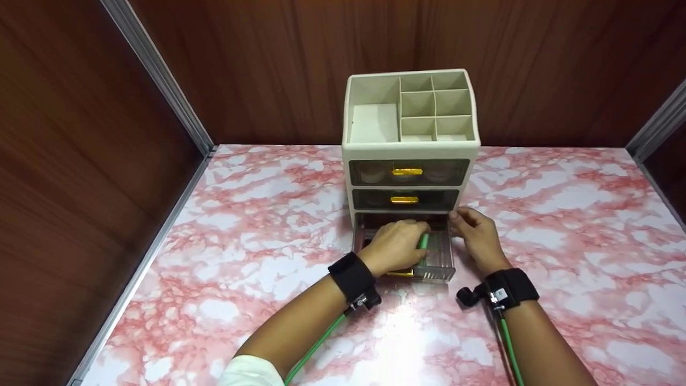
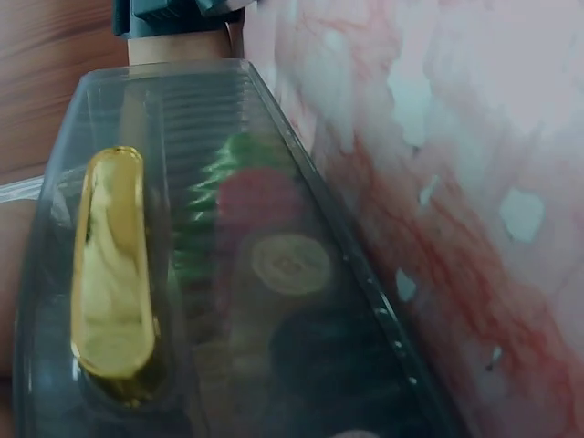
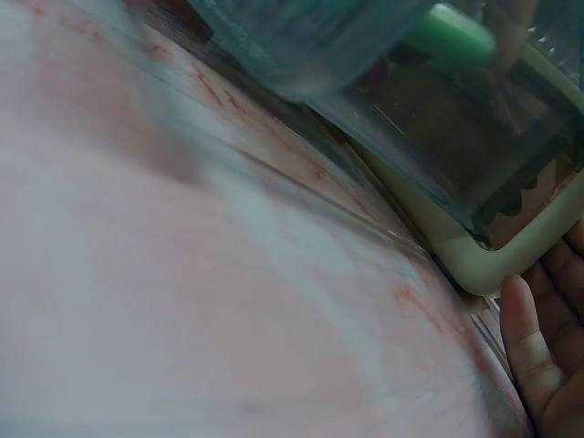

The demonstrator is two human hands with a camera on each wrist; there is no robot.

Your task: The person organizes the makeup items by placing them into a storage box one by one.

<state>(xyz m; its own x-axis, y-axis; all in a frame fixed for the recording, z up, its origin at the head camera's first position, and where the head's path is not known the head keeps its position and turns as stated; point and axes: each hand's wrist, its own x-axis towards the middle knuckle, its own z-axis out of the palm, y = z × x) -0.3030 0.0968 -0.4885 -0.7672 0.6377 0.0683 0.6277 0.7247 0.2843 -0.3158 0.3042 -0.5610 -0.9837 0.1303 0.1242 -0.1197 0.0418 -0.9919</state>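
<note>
A cream desktop drawer cabinet (image 1: 411, 146) stands upright with its clear bottom drawer (image 1: 442, 272) pulled out. My left hand (image 1: 396, 244) reaches into that drawer from above and pinches a green stick-like thing (image 1: 424, 241) whose kind I cannot tell. The right wrist view shows its rounded green end (image 3: 452, 36). Through the drawer front, the left wrist view shows a gold handle (image 2: 117, 265), a blurred pink thing (image 2: 260, 199) and a beige round thing (image 2: 292, 265). My right hand (image 1: 478, 236) rests against the cabinet's lower right front edge, thumb (image 3: 522, 328) at its corner.
Two upper drawers with gold handles (image 1: 407, 172) are closed. The cabinet top has one large compartment (image 1: 373, 123) and several small ones. A red-and-white marbled table (image 1: 257, 230) lies beneath, with brown wood-look panels (image 1: 268, 69) behind and at the sides. Green cables (image 1: 316, 348) run from both wrists.
</note>
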